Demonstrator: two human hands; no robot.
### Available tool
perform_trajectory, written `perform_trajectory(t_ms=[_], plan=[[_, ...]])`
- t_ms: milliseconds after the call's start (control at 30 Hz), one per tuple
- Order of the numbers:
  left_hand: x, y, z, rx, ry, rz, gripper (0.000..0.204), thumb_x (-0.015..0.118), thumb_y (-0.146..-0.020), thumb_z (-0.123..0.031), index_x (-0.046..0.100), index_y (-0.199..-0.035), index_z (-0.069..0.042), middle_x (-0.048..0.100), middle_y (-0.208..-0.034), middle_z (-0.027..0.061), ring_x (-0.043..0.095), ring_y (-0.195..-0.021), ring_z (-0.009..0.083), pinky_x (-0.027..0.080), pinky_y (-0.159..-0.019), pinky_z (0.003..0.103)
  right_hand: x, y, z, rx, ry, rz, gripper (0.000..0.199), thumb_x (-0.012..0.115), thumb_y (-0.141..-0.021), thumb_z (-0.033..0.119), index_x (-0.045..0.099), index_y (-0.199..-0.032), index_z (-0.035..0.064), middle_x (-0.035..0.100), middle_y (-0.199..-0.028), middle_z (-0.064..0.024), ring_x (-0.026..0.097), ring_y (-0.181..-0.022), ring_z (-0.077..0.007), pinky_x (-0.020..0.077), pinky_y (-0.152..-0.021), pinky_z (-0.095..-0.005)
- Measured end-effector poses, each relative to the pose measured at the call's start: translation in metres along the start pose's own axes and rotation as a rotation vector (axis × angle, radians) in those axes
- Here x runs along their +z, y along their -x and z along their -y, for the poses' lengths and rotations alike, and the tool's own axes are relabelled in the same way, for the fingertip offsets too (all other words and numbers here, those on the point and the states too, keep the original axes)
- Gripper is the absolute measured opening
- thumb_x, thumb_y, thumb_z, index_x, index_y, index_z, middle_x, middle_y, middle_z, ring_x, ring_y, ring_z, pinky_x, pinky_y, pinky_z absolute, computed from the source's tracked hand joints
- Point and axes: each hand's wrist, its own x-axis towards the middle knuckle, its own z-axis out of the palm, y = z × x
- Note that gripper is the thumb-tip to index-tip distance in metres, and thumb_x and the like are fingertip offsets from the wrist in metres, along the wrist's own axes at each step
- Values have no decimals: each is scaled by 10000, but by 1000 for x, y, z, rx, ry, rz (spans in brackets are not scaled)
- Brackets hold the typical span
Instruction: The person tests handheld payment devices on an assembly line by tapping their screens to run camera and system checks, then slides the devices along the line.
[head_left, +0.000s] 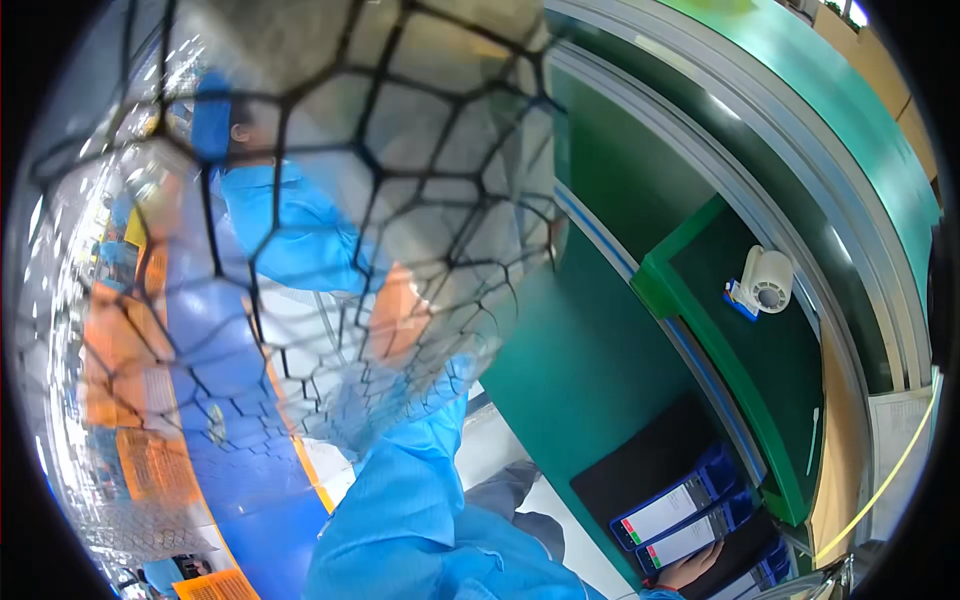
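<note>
A translucent sheet with a black hexagon net pattern (330,230) is being held up close before the camera by a hand (400,315) seen blurred through it; which hand it is, and whether its fingers are spread or pinching, cannot be told. Low on the right, the fingers of another hand (690,572) are being pressed against blue binders (680,510) below the green counter (590,360). A white tape roll (768,280) is lying well apart.
</note>
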Motion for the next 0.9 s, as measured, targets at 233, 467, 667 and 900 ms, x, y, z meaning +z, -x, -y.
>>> perform_trajectory(t_ms=[233,467,667,900], plan=[[-3,9,-38,46,-335,185,708,538,-741,-177,186,-1356,-160,576,-703,104,555,-590,287,435,-552,414,-6,-3,4,-47,44,-15,669,275,-865,524,401,-1184,-50,339,-1284,-215,355,-1164,-368,299,-963,-427],[7,6,-36,87,-537,184,721,496,-750,-190,123,-1366,-144,548,-838,157,550,-656,333,439,-570,444,-6,-2,13,-17,83,7,729,238,-846,577,406,-1172,-53,331,-1289,-208,352,-1171,-354,322,-958,-410],[15,4,-22,250,-581,53,699,486,-751,-188,150,-1361,-129,545,-850,162,550,-672,337,443,-581,447,4,2,-7,-8,126,25,690,242,-861,542,388,-1187,-48,314,-1302,-205,339,-1178,-353,313,-966,-409],[22,3,-6,179,-580,52,676,483,-744,-200,196,-1350,-116,549,-871,189,554,-704,349,453,-630,441,3,0,6,35,140,67,576,292,-880,451,387,-1201,-17,318,-1299,-196,324,-1191,-335,280,-989,-400]])
